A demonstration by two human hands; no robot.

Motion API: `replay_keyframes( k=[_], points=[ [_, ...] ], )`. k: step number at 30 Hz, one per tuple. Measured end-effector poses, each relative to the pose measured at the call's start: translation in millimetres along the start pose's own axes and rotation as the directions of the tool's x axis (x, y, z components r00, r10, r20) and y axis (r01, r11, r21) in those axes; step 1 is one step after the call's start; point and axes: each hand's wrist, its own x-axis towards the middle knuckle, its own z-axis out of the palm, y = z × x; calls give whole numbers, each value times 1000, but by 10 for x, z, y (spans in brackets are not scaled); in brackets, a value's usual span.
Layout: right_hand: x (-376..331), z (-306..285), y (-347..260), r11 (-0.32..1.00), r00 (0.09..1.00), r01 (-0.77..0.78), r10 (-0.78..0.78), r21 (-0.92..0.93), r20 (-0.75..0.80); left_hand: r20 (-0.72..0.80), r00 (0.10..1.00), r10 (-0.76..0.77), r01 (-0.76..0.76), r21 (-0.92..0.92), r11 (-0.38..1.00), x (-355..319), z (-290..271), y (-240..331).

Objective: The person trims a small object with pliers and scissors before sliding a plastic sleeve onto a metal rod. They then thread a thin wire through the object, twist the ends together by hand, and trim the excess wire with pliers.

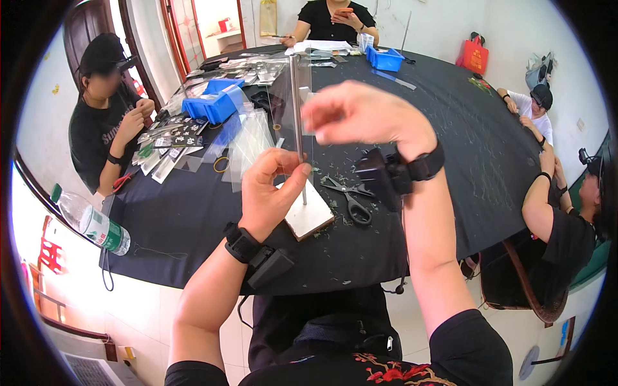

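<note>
A thin metal rod (297, 109) stands upright on a white square block (311, 215) in front of me. The thumb and forefinger of my left hand (273, 190) are closed at the rod's lower part. A clear plastic sheet (279, 96) shows beside the rod; whether those fingers also pinch it, I cannot tell. My right hand (370, 116) is raised to the right of the rod's upper half, its fingers bent and smeared by motion. Black-handled scissors (356, 204) lie partly spread to the right of the block, among small dark green scraps.
Clear plastic strips (254, 145) and a blue tray (215, 103) lie ahead to the left. Another blue tray (385, 60) stands at the far side. A bottle (96, 224) leans by the left table edge. Several people sit around the black-covered table (450, 174).
</note>
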Motion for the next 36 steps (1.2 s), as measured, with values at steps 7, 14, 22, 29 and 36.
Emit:
replay_keyframes(
  k=[7, 14, 22, 29, 36],
  points=[
    [82, 122, -231, 755, 851, 466, -239, 461, -468, 16, 999, -46, 47, -83, 995, -11, 9, 1],
    [81, 157, -265, 853, 780, 462, -261, 243, -569, 30, 997, -70, 72, -69, 995, -25, 0, -4],
    [174, 294, -267, 840, 666, 521, -290, 150, -688, 197, 963, -183, 173, 68, 983, -33, 42, -51],
    [241, 361, -273, 840, 562, 538, -292, 74, -774, 255, 943, -215, 194, 106, 975, -56, 53, -65],
    [235, 181, -619, 739, 377, 635, -45, 223, -925, 347, 901, -261, 236, 115, 965, -56, 17, -111]
  ],
)
